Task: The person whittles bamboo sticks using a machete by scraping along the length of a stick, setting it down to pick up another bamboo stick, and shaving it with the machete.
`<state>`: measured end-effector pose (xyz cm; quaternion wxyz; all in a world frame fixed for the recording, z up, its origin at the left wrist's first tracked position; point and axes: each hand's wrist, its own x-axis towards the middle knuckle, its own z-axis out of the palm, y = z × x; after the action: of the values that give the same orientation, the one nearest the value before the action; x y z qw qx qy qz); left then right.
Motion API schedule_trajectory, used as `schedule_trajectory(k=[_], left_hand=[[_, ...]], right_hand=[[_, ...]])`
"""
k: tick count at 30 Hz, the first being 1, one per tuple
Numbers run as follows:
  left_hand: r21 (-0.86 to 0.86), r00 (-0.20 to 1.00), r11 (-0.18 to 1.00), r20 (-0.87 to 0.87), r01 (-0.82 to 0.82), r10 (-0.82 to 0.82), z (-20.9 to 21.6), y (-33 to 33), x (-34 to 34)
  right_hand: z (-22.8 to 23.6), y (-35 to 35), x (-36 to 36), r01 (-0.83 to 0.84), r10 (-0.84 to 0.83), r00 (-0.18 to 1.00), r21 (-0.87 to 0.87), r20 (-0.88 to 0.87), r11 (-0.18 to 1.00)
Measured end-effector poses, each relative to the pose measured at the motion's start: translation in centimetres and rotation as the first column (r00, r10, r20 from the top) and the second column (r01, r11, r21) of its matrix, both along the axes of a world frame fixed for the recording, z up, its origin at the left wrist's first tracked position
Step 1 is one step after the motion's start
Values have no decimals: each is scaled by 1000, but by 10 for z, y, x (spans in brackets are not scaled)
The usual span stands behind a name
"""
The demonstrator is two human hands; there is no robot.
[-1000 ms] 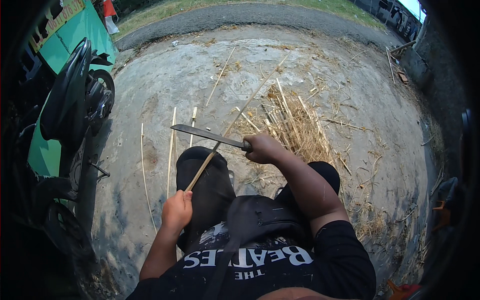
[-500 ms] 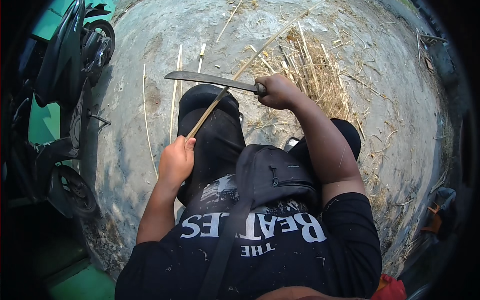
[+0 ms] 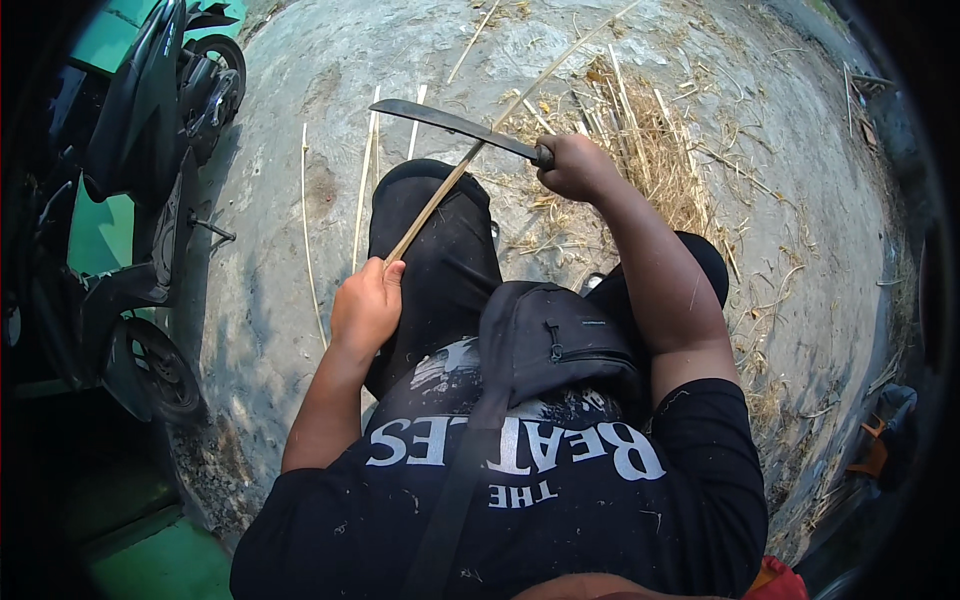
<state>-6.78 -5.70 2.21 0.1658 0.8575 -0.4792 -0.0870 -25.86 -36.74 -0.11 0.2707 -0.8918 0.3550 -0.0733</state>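
Note:
My left hand (image 3: 366, 308) is closed round the near end of a long thin bamboo strip (image 3: 437, 204), beside my left thigh. The strip slants up and to the right, passing over my left knee and on toward the far ground. In my right hand (image 3: 580, 167) is the handle of a machete (image 3: 455, 124), my fingers wrapped round it. Its long dark blade points left and lies across the strip just beyond my knee, appearing to touch it. The strip's far end runs up to the top of the view.
A heap of pale shavings and split strips (image 3: 655, 150) lies on the concrete ground beyond my right knee. Several loose strips (image 3: 362, 190) lie to the left of my left leg. A dark motorcycle (image 3: 150, 200) stands at the left. A black bag (image 3: 560, 340) rests on my lap.
My right hand and the machete have moved farther out along the strip, the blade now tilting more steeply. My left hand still grips the near end, and the whole view has shifted slightly.

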Motion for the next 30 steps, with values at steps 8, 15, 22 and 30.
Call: schedule_trajectory(k=[8,15,22,30], left_hand=[[-17,1000,1000,-13,24,-24,7,4,-1],[71,1000,997,-2,-6,6,10,6,-1],[62,1000,998,23,-22,21,17,3,-2],[56,999,998,-43,2,0,13,-1,3]], right_hand=[[-1,-3,-6,-17,20,994,-24,103,1000],[15,8,-11,-6,6,1000,24,-18,1000],[2,-33,-29,187,-181,982,110,-56,976],[16,2,-21,-18,27,991,-70,134,997]])
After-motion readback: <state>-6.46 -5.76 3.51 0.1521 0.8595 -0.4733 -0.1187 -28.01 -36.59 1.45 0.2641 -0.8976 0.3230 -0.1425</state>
